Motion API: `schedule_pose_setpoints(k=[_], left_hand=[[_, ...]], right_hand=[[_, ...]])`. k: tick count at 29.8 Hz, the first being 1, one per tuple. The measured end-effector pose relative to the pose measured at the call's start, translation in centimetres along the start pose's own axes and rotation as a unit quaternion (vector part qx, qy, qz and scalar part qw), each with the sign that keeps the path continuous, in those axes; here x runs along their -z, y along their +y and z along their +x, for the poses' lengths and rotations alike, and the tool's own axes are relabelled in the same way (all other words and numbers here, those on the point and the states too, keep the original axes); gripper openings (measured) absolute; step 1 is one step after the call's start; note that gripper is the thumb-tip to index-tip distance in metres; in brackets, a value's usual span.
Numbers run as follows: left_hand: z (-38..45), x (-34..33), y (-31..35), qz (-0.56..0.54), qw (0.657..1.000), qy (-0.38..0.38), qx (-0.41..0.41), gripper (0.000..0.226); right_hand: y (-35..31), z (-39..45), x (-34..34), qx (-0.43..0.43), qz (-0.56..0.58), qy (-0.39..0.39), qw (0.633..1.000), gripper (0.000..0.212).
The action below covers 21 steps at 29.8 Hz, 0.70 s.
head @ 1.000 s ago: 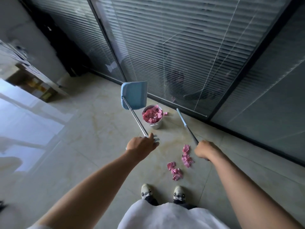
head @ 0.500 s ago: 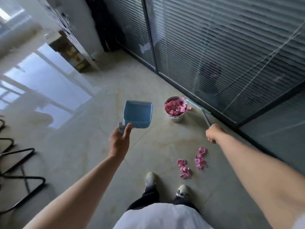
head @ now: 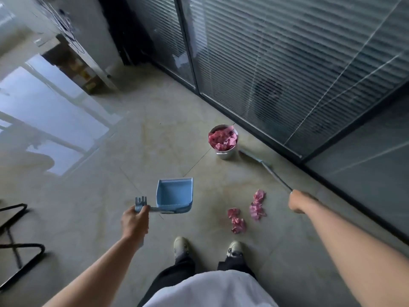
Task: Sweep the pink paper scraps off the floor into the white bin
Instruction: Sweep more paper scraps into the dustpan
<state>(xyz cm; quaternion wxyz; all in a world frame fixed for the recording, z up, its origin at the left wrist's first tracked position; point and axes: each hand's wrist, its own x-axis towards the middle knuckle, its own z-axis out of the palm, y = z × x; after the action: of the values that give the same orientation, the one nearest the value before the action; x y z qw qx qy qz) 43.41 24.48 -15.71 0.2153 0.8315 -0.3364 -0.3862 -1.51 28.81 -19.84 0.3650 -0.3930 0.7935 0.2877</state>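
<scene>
Glass partition with blinds (head: 287, 63) fills the upper right of the frame, running diagonally down to the right edge. Glossy tiled floor (head: 110, 173) covers the rest, window glare at left. Black metal chair legs (head: 17, 240) at the lower left edge.

Blue dustpan (head: 173, 194) sits centre frame, open mouth facing up-frame, its long handle running left. Left hand (head: 134, 221) is curled round that handle's top end, just below the forked clip. Can't tell if the pan touches the floor.

White bin (head: 224, 142) stands upright centre-right, close to the partition base, packed to the rim with pink paper. Broom (head: 265, 167): head on the floor just right of the bin, shaft angling down-right into the right hand (head: 297, 201), which is fisted round the shaft end.

Pink paper scraps (head: 245, 212) on the floor lower centre-right, two small clusters between the dustpan and the right hand, just up-frame of the person's shoes (head: 235, 249).
</scene>
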Motion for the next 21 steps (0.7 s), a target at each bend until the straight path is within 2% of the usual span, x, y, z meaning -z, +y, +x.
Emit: schedule_pose_setpoints(k=[3,8,11,16,18,21], left_hand=[[0.5,0.2,-0.2,0.092,0.994,-0.038,-0.044,0.017],[2.3,1.0,0.6,0.243,0.951,-0.133,-0.135,0.018],[3.9,1.2,1.3,0.316,0.914,-0.184,-0.178,0.016],[6.5,0.6,1.1,0.382,0.863,-0.250,-0.215,0.016],[7.3,0.3,1.1,0.395,0.849,-0.257,-0.239,0.011],[9.0,0.2,1.1,0.447,0.807,-0.263,-0.281,0.012]], right_hand=[[3.7,-2.4,-3.2,-0.010,0.022,-0.010,1.000,0.053],[7.5,-6.8,-9.3,-0.068,0.091,-0.023,0.993,0.055],[6.8,-9.8,-12.7,-0.092,0.115,-0.037,0.988,0.060],[2.5,-14.5,-16.5,-0.125,0.161,-0.046,0.978,0.055],[1.3,-16.1,-17.5,-0.142,0.178,-0.039,0.973,0.056],[-0.5,-18.2,-19.1,-0.165,0.217,-0.021,0.962,0.054]])
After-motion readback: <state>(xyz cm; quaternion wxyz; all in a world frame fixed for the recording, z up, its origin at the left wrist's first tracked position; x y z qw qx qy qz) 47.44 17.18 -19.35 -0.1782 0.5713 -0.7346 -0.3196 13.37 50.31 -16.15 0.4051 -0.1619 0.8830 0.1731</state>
